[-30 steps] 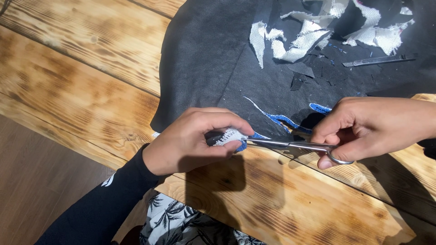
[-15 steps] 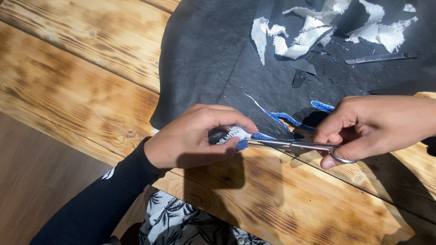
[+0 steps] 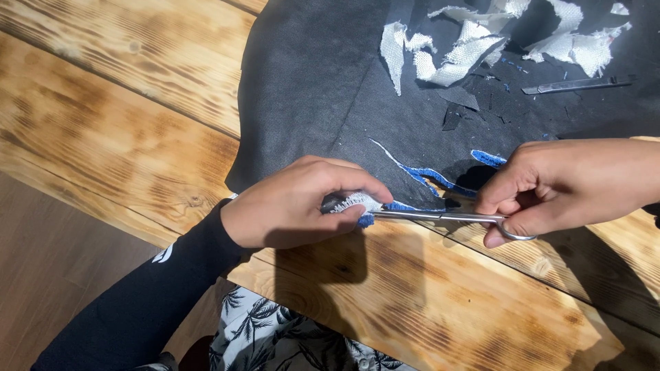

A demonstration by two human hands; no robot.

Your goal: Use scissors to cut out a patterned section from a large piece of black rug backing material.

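My left hand point(image 3: 295, 206) pinches a small embroidered patch point(image 3: 354, 203), white and blue, at the near edge of a black fabric sheet point(image 3: 309, 89). My right hand point(image 3: 557, 185) holds small silver scissors point(image 3: 447, 217), fingers through the loops, with the blades pointing left and their tips at the patch. A thin blue trimmed strip point(image 3: 426, 175) curls on the black fabric just behind the scissors.
Several white fabric scraps point(image 3: 467, 48) lie at the far side of the black sheet. A slim metal blade tool point(image 3: 574, 85) rests at the far right. The sheet lies on a wooden plank table point(image 3: 110, 124); its near edge runs diagonally under my hands.
Both hands have stayed almost in place. The scissors have shifted slightly along the patch edge, and the patch has turned a little in my left fingers.
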